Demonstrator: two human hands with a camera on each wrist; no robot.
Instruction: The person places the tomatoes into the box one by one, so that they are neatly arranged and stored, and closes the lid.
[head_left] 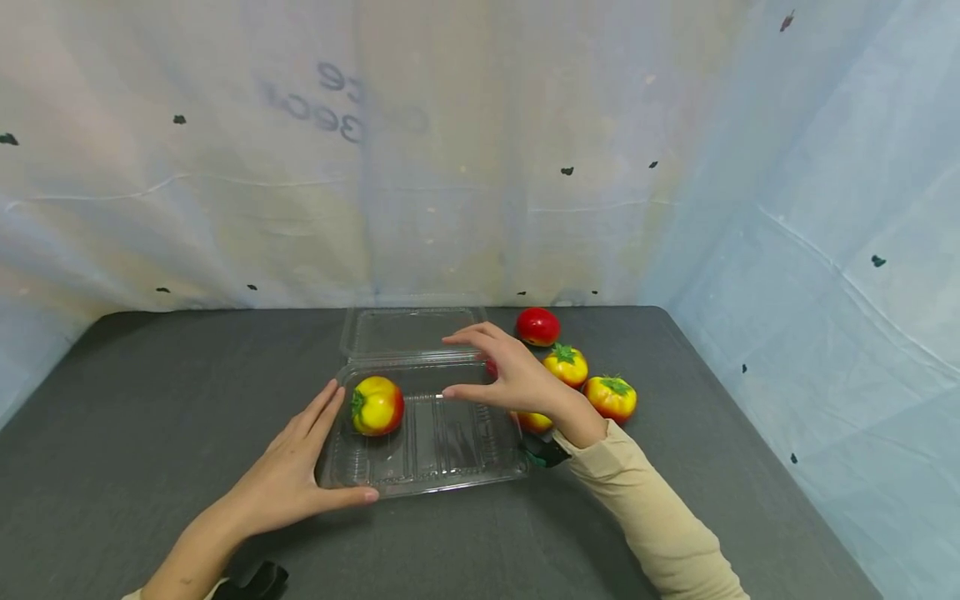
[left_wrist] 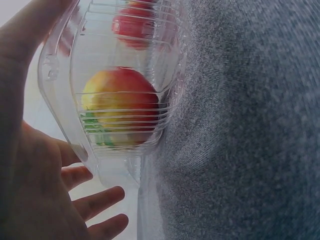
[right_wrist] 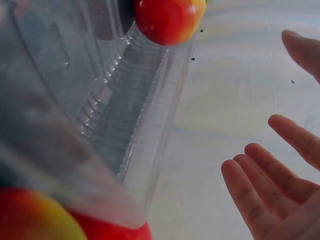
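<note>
A clear plastic clamshell container [head_left: 457, 442] lies on the table with its lid [head_left: 412, 333] folded back behind it. Inside, at the left end, sits one yellow-and-red fruit [head_left: 378, 406] with a green leafy top, its sides showing through the ribbed wall in the left wrist view. My left hand [head_left: 288, 475] is spread along the container's left edge, thumb at the front corner and fingers at the side. Over the container's right half hovers my right hand [head_left: 517, 371], thumb and fingers apart with nothing between them.
Right of the container are more yellow-and-red fruits [head_left: 566, 365], one partly hidden by my right wrist. A glossy red fruit [head_left: 537, 326] stands farther back, and another red one [head_left: 491, 367] peeks out behind my right hand. Pale sheeting [head_left: 465, 167] rises at the table's back and right.
</note>
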